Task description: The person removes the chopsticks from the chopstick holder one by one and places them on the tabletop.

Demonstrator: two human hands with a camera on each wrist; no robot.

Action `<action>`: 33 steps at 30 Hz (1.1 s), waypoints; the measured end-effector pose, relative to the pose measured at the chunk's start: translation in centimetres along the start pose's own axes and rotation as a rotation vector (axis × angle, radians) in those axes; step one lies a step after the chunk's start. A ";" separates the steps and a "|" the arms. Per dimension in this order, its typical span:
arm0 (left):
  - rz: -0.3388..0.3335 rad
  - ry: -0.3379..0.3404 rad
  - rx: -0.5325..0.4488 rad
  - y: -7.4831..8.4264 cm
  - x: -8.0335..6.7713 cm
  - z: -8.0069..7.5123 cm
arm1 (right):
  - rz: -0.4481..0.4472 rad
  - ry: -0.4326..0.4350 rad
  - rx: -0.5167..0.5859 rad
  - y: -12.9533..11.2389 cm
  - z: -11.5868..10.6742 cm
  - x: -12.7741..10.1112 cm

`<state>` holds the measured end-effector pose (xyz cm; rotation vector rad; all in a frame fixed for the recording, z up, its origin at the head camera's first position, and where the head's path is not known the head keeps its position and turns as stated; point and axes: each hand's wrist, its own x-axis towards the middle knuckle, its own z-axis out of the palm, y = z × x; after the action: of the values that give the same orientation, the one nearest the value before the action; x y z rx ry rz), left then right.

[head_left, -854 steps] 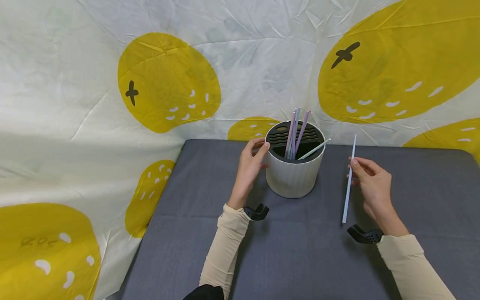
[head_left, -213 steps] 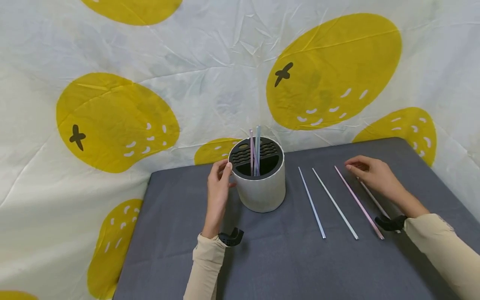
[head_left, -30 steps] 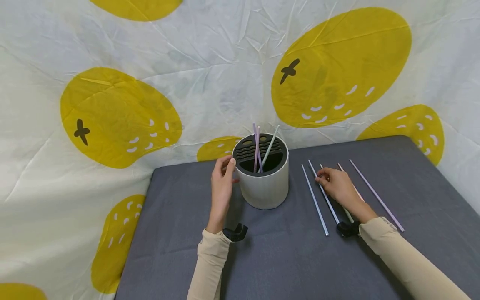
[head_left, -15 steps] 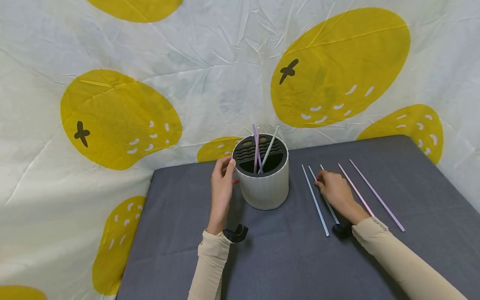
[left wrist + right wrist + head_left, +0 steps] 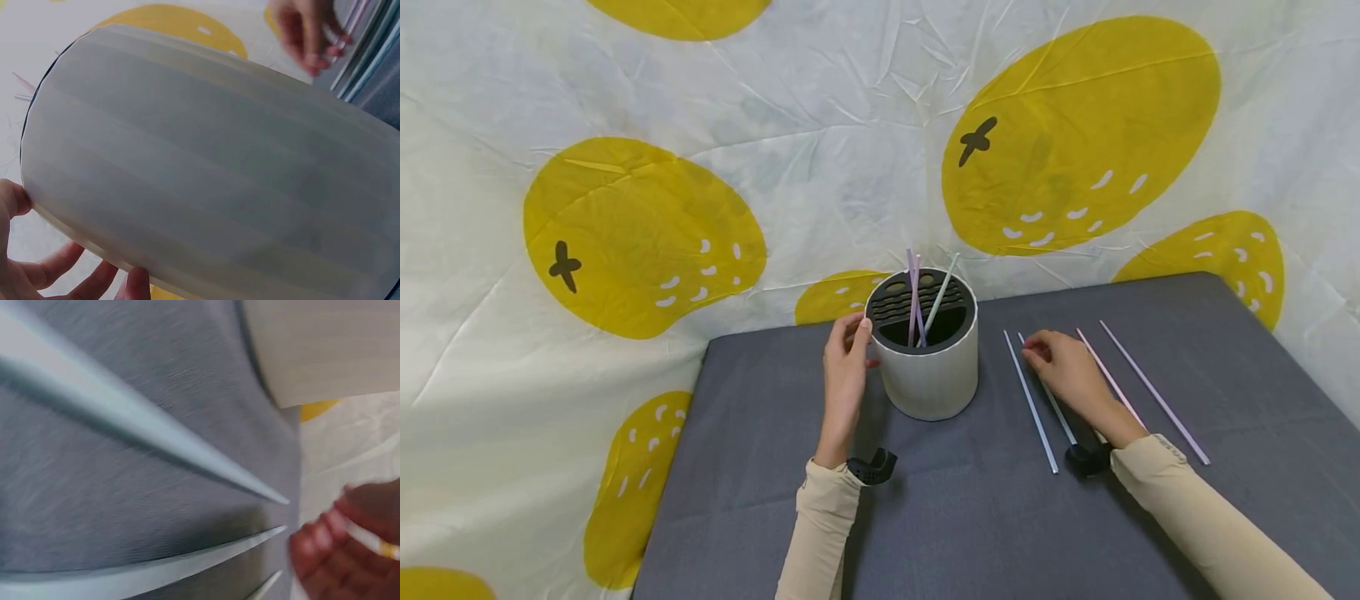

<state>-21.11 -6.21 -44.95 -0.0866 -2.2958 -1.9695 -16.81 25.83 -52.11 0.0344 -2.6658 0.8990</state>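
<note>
My left hand (image 5: 844, 367) grips the side of a white ribbed utensil holder (image 5: 928, 383), thumb at its rim. Pink, purple and pale green chopsticks lean in the holder's half-round opening. Right of it, several tapered chopsticks lie side by side on the cloth: a blue one (image 5: 1030, 400), a pale blue one (image 5: 1060, 417), a pink one (image 5: 1108, 373) and a purple one (image 5: 1153, 392). My right hand (image 5: 1067, 367) hovers by the pale blue chopstick's far end, fingers loosely bent around nothing. A pale green chopstick (image 5: 265, 586) beneath this hand is mostly hidden.
The holder's black lid (image 5: 917, 300) has wavy slots and round holes behind the opening. A grey cloth (image 5: 955, 517) covers the table. Behind its far edge hangs a white curtain (image 5: 842, 192) printed with yellow fruit.
Since the oldest frame, chopsticks have come out of the holder onto the table. Over the last second the pale blue one slid nearer me, level with the blue one, and my right fingers left it.
</note>
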 end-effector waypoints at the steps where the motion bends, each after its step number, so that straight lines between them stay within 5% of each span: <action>1: 0.001 0.000 0.001 0.0 0.0 0.0 | -0.011 0.002 0.038 -0.3 -0.2 0.1; 6: 0.005 -0.002 0.002 0.1 -0.1 0.1 | -0.040 0.022 0.209 -2.6 -1.4 0.5; 11: 0.016 0.003 -0.004 0.2 -0.1 0.1 | -0.179 0.095 0.301 -5.5 -2.5 1.0; 17: 0.009 0.002 0.003 0.2 -0.2 0.0 | -0.372 0.182 0.280 -8.4 -3.0 1.9; 26: 0.004 0.003 0.005 0.3 0.0 0.0 | -0.391 0.187 0.290 -10.7 -2.6 3.7; 33: -0.004 0.002 0.015 0.3 0.0 0.1 | -0.486 0.228 0.263 -11.6 -2.0 5.1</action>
<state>-21.07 -6.04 -44.65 -0.0791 -2.3107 -1.9537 -19.59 18.11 -42.20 0.5772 -2.1685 1.0040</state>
